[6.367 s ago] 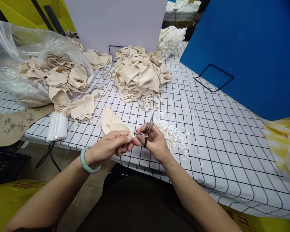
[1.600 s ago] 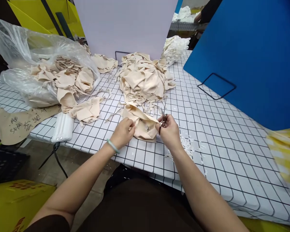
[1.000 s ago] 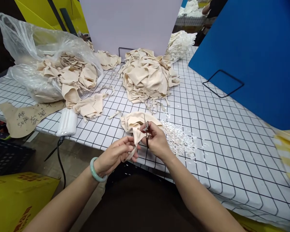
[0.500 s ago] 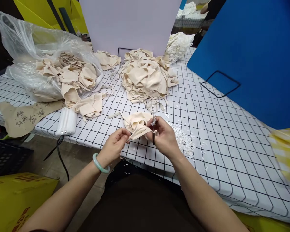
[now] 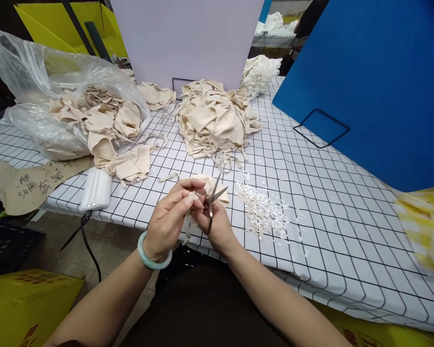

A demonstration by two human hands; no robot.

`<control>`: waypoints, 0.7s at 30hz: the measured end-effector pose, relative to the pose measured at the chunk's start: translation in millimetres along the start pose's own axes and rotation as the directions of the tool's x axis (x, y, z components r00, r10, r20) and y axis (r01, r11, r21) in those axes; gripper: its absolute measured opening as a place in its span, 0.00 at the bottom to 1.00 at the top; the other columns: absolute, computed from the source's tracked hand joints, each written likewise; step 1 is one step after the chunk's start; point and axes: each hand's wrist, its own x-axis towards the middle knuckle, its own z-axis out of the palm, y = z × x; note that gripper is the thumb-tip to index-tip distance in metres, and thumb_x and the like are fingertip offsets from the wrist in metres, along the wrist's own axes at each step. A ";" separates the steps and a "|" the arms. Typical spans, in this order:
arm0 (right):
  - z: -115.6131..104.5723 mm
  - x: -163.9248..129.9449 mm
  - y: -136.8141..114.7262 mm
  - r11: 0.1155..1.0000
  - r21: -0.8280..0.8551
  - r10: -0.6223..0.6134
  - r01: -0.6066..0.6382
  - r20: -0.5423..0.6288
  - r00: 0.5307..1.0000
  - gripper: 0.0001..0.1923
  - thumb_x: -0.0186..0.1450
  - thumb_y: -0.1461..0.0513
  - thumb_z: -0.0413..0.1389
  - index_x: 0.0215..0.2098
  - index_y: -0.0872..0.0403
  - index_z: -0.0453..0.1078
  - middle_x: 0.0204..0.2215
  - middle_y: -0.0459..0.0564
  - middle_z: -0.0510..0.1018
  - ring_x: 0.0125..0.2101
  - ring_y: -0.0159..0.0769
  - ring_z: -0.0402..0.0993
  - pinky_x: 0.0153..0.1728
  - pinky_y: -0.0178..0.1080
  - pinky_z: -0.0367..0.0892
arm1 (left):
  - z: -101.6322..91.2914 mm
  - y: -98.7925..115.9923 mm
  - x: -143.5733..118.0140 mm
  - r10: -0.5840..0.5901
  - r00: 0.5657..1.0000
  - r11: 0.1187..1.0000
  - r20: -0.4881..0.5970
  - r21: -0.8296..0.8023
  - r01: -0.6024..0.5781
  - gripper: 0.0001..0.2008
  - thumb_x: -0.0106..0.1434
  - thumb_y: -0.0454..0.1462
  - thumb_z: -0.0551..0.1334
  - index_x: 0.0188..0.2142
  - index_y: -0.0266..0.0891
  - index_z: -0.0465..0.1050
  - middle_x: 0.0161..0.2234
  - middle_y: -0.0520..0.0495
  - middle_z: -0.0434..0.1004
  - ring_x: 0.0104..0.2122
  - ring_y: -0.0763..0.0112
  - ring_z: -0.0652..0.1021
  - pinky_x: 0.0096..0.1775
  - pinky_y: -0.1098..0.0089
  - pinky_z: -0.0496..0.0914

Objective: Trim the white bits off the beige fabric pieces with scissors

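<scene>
My left hand [image 5: 171, 214], with a pale green bangle [image 5: 154, 260] on its wrist, pinches an edge of a beige fabric piece [image 5: 210, 184]. My right hand [image 5: 217, 225] is closed around small scissors [image 5: 214, 196], whose blades stand apart and point away from me. Both hands are close together over the table's near edge. Part of the fabric hangs below my fingers, and the rest lies behind them, largely hidden. White and beige snippets [image 5: 265, 212] are scattered to the right of my hands.
A heap of beige fabric pieces [image 5: 217, 118] sits ahead on the checked table [image 5: 332, 193]. At left are a clear plastic bag [image 5: 29, 111] of similar pieces, a white power bank [image 5: 97, 190] with a cable, and a paper pattern [image 5: 29, 185]. Blue [image 5: 376, 86] and lilac boards [image 5: 181, 38] stand behind.
My right hand has moved left and down, next to my left hand. The scissors now show parted blades. My left hand has turned and lifted the fabric edge; the view has shifted slightly.
</scene>
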 end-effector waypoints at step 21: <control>-99.0 -56.6 -34.7 0.490 -0.832 -0.294 0.259 0.122 0.948 0.23 0.55 0.46 0.67 0.19 0.51 0.66 0.17 0.44 0.71 0.24 0.35 0.67 0.35 0.43 0.62 | 46.0 -34.2 -3.2 0.064 0.964 0.896 0.259 0.410 -0.169 0.16 0.74 0.39 0.49 0.31 0.39 0.67 0.43 0.42 0.64 0.49 0.60 0.68 0.51 0.62 0.65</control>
